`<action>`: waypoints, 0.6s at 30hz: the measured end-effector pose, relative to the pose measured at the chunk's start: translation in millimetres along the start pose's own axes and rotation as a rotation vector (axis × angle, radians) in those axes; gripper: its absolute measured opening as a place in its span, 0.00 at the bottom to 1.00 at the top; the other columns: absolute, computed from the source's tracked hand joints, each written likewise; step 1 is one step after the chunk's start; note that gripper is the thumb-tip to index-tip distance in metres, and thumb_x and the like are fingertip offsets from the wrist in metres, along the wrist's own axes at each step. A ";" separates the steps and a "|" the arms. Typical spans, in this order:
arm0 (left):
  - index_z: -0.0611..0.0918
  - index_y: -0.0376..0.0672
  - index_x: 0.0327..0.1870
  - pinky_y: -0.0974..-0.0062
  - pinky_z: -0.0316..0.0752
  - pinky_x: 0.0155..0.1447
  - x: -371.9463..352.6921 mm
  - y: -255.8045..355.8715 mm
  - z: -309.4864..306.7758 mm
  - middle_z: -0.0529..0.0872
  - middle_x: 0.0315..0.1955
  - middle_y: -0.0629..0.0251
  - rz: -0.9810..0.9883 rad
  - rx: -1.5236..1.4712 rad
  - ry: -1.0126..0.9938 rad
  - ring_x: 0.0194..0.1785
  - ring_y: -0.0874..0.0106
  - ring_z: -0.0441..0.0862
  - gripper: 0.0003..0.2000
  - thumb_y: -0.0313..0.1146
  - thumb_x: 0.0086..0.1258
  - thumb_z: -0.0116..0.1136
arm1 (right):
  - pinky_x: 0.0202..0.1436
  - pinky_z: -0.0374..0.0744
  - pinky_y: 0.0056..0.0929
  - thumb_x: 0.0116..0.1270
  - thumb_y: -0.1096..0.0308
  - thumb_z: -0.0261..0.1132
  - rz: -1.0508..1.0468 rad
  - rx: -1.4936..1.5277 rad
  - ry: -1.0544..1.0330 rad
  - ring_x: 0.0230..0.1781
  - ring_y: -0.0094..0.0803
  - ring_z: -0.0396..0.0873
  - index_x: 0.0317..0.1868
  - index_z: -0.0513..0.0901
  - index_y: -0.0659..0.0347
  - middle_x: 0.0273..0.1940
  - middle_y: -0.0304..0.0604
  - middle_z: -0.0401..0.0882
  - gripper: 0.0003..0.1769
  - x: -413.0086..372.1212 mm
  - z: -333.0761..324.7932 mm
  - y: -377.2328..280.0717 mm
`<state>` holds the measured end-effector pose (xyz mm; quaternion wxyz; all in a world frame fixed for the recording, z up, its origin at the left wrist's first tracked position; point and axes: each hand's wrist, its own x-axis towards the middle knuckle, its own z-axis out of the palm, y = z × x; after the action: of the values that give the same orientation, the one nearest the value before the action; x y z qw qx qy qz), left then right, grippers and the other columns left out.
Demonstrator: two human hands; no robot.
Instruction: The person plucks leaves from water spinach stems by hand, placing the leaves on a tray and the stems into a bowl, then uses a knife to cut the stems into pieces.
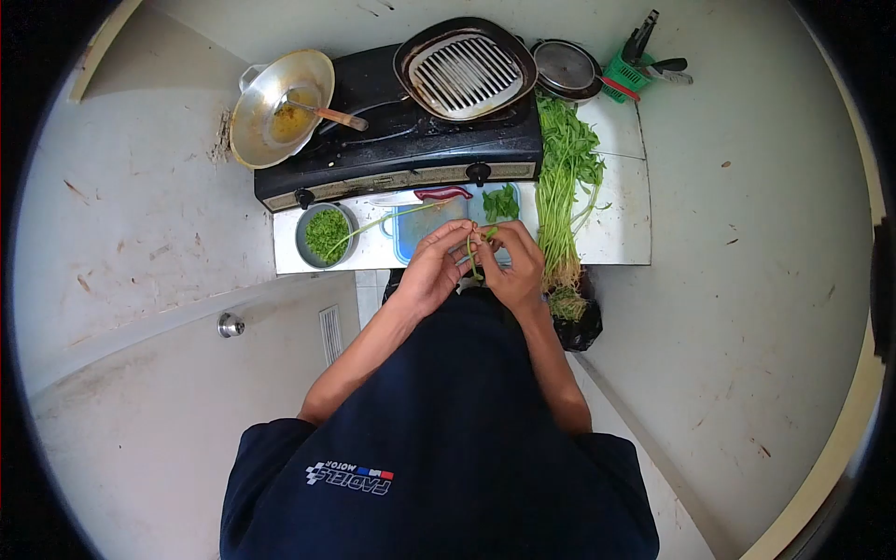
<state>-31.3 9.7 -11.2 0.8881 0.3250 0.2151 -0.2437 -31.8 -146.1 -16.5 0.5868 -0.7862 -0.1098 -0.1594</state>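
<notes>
My left hand (436,269) and my right hand (514,265) meet over the near edge of a blue-rimmed cutting board (411,235). Both have their fingers pinched on a thin green vegetable stem (470,254). Picked green leaves (501,203) lie on the board beyond my right hand. At the board's far edge rests a knife with a red handle (442,192). A long pale stalk (385,221) stretches from the grey bowl (301,250) across the board. Finely cut greens (324,230) fill that bowl, left of my left hand.
A bunch of leafy greens (560,173) with roots lies along the right side, above a black plastic bag (583,329). Behind the board stands a black stove (373,154) with a wok (245,140) and a grill pan (403,70). A green basket (623,78) holds utensils.
</notes>
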 end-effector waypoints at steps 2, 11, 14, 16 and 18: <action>0.82 0.43 0.50 0.72 0.80 0.59 1.5 1.6 -2.9 0.84 0.43 0.69 0.001 -0.026 0.021 0.48 0.76 0.82 0.05 0.30 0.80 0.60 | 0.39 0.77 0.25 0.69 0.78 0.71 0.016 0.013 0.023 0.33 0.25 0.79 0.40 0.83 0.69 0.36 0.44 0.83 0.05 2.3 1.0 -0.5; 0.82 0.43 0.52 0.72 0.80 0.57 0.4 14.8 -18.4 0.82 0.43 0.72 0.111 0.000 0.165 0.46 0.77 0.80 0.06 0.32 0.79 0.60 | 0.38 0.79 0.27 0.72 0.70 0.69 0.534 0.088 -0.030 0.31 0.27 0.82 0.40 0.83 0.65 0.32 0.41 0.86 0.06 -1.9 -0.1 109.7; 0.81 0.43 0.53 0.72 0.80 0.57 -1.1 18.1 -24.4 0.82 0.43 0.72 0.128 -0.029 0.191 0.46 0.76 0.80 0.07 0.32 0.79 0.60 | 0.40 0.82 0.34 0.69 0.67 0.69 0.528 -0.207 -0.216 0.33 0.36 0.87 0.40 0.85 0.64 0.35 0.47 0.89 0.08 -8.9 5.1 160.9; 0.81 0.44 0.52 0.72 0.80 0.56 -4.9 21.8 -29.5 0.82 0.43 0.72 0.148 -0.036 0.202 0.46 0.76 0.80 0.07 0.32 0.80 0.60 | 0.42 0.85 0.41 0.67 0.65 0.68 0.519 -0.416 -0.366 0.37 0.45 0.90 0.41 0.86 0.63 0.37 0.51 0.90 0.10 -6.7 10.5 178.2; 0.81 0.44 0.52 0.71 0.80 0.56 -11.0 24.6 -34.2 0.82 0.43 0.72 0.164 -0.056 0.220 0.45 0.76 0.79 0.07 0.32 0.80 0.60 | 0.45 0.85 0.46 0.66 0.63 0.67 0.530 -0.483 -0.411 0.40 0.52 0.89 0.40 0.87 0.63 0.38 0.54 0.90 0.11 0.7 18.9 190.2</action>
<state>-33.6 52.7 -17.4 0.8847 0.3415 0.2906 -0.1271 39.5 -182.6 -190.0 0.3721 -0.9179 0.0221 0.1361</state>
